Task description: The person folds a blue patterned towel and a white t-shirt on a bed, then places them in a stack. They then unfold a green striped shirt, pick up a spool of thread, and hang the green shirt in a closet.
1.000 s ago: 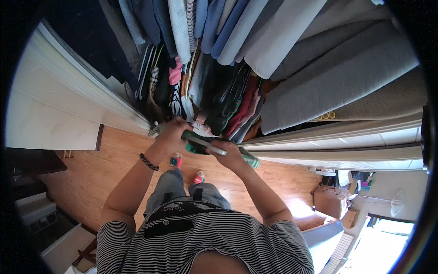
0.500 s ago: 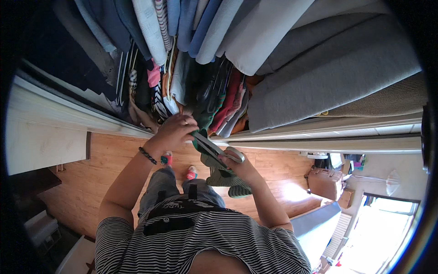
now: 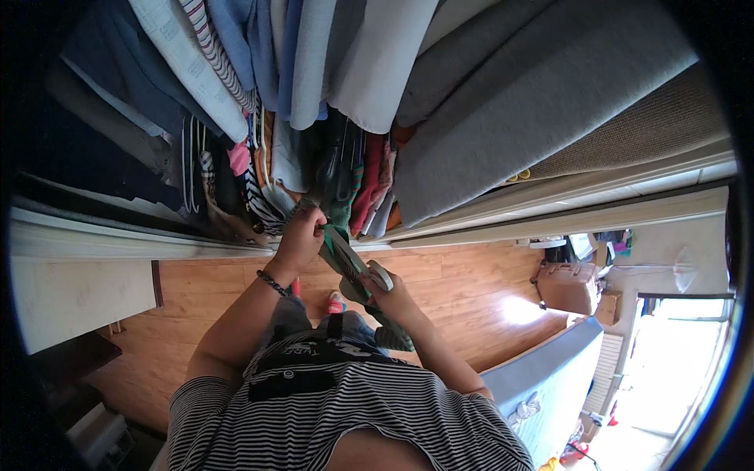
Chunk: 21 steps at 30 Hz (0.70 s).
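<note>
My right hand (image 3: 390, 300) is closed around what looks like a pair of scissors (image 3: 380, 275) with a pale looped handle. Their long grey blades point up and left toward my other hand and lie along a green garment (image 3: 336, 256). The garment hangs down past my right hand, and its lower part is ribbed or striped. My left hand (image 3: 305, 232), with a dark beaded bracelet at the wrist, pinches the garment's upper edge beside the hanging clothes. Whether the blades are cutting cloth cannot be made out.
Clothes on hangers (image 3: 263, 161) crowd the wardrobe ahead, below a row of folded garments (image 3: 310, 63). A large grey cloth (image 3: 542, 102) lies at right. The wardrobe's edge (image 3: 471, 228) runs across. Wood flooring (image 3: 463, 282), a brown suitcase (image 3: 567, 287) and a bed-like block (image 3: 550, 377) lie beyond.
My view has shifted and turned slightly. Both hands, with the scissors and green garment, appear a little further left, and the left hand's fingers have closed more tightly on the garment.
</note>
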{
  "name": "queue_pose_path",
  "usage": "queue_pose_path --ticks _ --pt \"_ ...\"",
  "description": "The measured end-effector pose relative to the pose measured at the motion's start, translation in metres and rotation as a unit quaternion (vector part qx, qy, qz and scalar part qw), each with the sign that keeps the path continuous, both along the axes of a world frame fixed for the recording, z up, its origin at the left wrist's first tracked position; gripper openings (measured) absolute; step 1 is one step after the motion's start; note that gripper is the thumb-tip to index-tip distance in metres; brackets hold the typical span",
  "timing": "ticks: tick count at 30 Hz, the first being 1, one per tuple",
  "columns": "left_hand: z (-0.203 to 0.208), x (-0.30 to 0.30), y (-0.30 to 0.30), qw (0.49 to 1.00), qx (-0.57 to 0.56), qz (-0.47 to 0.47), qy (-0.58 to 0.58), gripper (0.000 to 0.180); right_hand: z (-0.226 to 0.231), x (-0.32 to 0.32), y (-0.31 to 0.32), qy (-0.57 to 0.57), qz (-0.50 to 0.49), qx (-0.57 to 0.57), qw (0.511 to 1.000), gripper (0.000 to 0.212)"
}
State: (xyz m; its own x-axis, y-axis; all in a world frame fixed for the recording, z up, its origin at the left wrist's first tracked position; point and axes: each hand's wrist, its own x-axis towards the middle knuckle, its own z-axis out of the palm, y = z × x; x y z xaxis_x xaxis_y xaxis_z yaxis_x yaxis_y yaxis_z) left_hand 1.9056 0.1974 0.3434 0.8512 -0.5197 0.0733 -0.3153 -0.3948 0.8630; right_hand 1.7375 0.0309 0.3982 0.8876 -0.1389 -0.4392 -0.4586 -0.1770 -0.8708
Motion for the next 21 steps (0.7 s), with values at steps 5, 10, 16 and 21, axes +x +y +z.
queue_pose_path --ticks 5,10,16,21 --pt "0.024 0.007 -0.001 0.996 0.036 -0.019 -0.079 0.021 -0.003 0.001 0.007 -0.135 0.095 -0.082 0.983 0.02" --pt "0.056 0.012 -0.013 0.958 0.067 0.028 -0.277 0.018 -0.001 0.015 0.03 -0.072 0.026 0.05 0.996 0.022" --pt "0.038 0.024 0.005 0.988 -0.086 0.034 -0.12 0.019 -0.027 0.09 0.059 -0.148 -0.065 0.034 0.986 0.018" --pt "0.012 0.019 0.063 0.993 -0.091 0.078 0.018 0.015 -0.056 0.187 0.066 -0.15 -0.107 0.128 0.975 0.018"
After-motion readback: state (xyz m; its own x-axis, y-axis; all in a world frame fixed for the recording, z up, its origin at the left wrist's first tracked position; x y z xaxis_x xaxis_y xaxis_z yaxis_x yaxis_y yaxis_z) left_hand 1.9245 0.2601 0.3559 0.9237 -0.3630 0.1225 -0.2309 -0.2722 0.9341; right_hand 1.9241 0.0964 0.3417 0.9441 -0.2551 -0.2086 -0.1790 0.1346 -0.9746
